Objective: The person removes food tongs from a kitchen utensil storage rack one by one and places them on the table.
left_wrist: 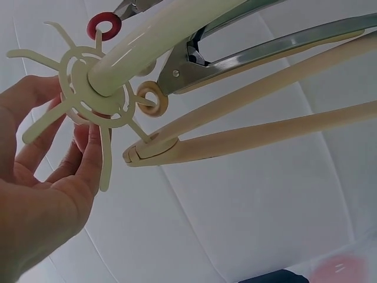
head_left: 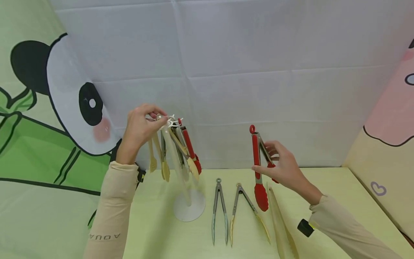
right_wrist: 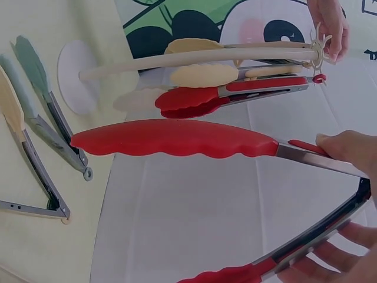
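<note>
My left hand (head_left: 137,127) holds the top of a white hanging stand (head_left: 176,162), fingers around its hooked hub (left_wrist: 118,121). Several tongs hang from its hooks, among them red-tipped tongs (head_left: 188,142), cream-tipped tongs (head_left: 193,167) and beige wooden-looking tongs (left_wrist: 247,132). In the left wrist view some hooks hold nothing. To the right, my right hand (head_left: 284,169) grips another pair of red tongs (head_left: 256,154) above the table, ring end up. Thumb and fingers lie on opposite arms, which are spread apart.
The stand's round base (head_left: 189,208) rests on the pale yellow table (head_left: 161,230). Between it and my right arm lie spread green-tipped tongs (head_left: 214,219), yellow-tipped tongs (head_left: 249,202) and wooden-looking tongs (head_left: 284,226). A white cloth (head_left: 239,93) hangs behind.
</note>
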Tool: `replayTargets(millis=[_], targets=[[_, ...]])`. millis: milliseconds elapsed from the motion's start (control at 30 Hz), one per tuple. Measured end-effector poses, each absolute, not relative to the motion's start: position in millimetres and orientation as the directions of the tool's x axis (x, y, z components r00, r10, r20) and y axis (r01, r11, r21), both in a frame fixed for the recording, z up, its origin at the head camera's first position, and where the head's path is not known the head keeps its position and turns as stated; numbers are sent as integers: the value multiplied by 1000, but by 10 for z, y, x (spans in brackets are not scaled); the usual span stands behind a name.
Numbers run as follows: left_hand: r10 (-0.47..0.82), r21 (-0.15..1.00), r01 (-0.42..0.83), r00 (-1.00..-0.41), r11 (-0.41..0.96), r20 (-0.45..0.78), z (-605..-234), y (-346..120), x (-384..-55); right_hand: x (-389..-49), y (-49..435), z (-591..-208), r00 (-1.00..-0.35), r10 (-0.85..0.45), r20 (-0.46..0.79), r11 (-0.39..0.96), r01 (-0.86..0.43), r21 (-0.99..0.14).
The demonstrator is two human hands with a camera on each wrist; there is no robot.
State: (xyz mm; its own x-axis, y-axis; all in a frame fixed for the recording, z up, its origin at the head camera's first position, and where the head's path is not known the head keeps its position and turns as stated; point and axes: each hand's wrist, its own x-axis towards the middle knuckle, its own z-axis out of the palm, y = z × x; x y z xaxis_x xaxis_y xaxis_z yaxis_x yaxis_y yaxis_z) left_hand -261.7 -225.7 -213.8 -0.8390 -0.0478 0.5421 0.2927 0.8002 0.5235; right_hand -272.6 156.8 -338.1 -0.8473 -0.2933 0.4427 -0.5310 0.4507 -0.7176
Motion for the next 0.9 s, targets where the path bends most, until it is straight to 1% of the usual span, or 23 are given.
replayTargets(millis=[300, 600, 900], targets=[[-42, 539, 294, -850, 790, 525, -2149, -2249, -2635, -2677, 1761, -3446, -873, -267, 408, 522, -487, -700], [-42, 537, 302, -844, 788, 535, -2154, -2246, -2637, -2616, 1915, -3507, -905, -231, 358, 603, -422, -677], [-26, 532, 321, -839, 783, 544, -2153, -2255, -2623, -2575, 2060, -3567, -928, -205, 310, 639, -367, -676]])
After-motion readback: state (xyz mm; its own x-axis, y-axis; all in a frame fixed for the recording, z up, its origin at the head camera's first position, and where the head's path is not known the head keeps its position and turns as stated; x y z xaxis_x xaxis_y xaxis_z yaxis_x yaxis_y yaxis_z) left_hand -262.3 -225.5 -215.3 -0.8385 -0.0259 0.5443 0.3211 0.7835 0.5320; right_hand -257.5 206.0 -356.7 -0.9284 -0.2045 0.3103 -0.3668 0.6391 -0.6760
